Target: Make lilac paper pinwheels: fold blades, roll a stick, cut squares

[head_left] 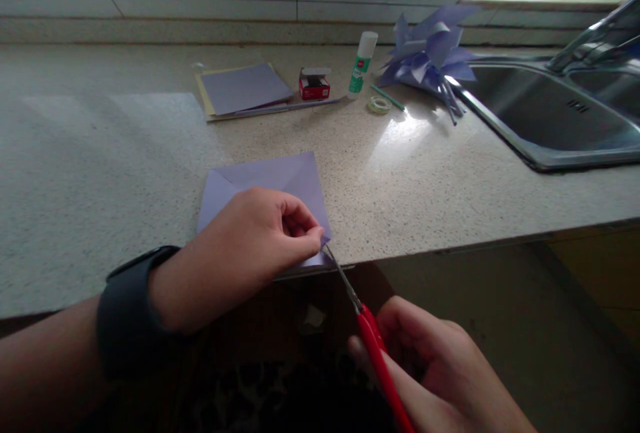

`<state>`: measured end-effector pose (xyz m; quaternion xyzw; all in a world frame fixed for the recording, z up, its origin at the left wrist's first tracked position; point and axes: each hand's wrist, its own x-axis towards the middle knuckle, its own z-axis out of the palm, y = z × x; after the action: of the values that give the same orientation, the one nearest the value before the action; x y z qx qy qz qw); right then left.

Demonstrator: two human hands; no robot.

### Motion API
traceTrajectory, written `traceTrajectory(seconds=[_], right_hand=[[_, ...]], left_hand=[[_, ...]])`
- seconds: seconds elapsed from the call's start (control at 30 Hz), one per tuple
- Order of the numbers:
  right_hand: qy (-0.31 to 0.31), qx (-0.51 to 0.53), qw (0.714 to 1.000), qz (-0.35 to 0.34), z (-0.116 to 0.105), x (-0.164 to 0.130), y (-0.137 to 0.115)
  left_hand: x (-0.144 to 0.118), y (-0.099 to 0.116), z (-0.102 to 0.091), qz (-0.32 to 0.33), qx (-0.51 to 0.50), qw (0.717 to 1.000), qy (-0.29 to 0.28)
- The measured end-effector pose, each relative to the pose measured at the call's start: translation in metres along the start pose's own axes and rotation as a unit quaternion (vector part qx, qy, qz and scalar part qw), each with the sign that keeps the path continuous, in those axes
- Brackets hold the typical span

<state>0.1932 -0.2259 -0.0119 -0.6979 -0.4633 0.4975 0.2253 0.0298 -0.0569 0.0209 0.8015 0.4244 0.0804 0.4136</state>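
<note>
A: Left hand (255, 243), state?
B: Resting on the purple paper (280, 179) at the near edge of the table (100, 173). Fingers (300, 223) curled together, pinching the paper's near right corner. Dark band (130, 309) on the wrist.

A: Right hand (435, 366)?
B: Below the table edge, fingers closed round the red handles of the scissors (357, 306). Blades point up and left; tips meet the paper's corner just beside the left fingertips. Cannot tell how far the blades are parted.

A: Paper condition?
B: Square, flat on the table, with crease lines across it. Near edge overhangs the table edge slightly.

A: Surroundings?
B: Far side: paper stack (243, 89), small red box (315, 84), glue stick (362, 63), tape roll (379, 105), then a purple pinwheel (430, 53) beside the sink (550, 119). All well apart from both hands.
</note>
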Motion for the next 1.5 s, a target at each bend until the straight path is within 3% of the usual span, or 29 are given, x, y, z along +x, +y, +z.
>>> traceTrajectory(seconds=[0.53, 0.87, 1.5], right_hand=[[0.020, 0.021, 1.000, 0.012, -0.004, 0.000, -0.011], [0.003, 0.036, 0.999, 0.019, 0.004, -0.005, -0.005], [0.029, 0.085, 0.996, 0.024, 0.012, -0.003, -0.003]], left_hand=[[0.001, -0.002, 0.001, 0.001, 0.002, 1.000, 0.009], [0.001, 0.000, 0.002, 0.003, -0.011, 1.000, 0.011], [0.000, -0.002, 0.001, 0.009, -0.010, 1.000, 0.013]])
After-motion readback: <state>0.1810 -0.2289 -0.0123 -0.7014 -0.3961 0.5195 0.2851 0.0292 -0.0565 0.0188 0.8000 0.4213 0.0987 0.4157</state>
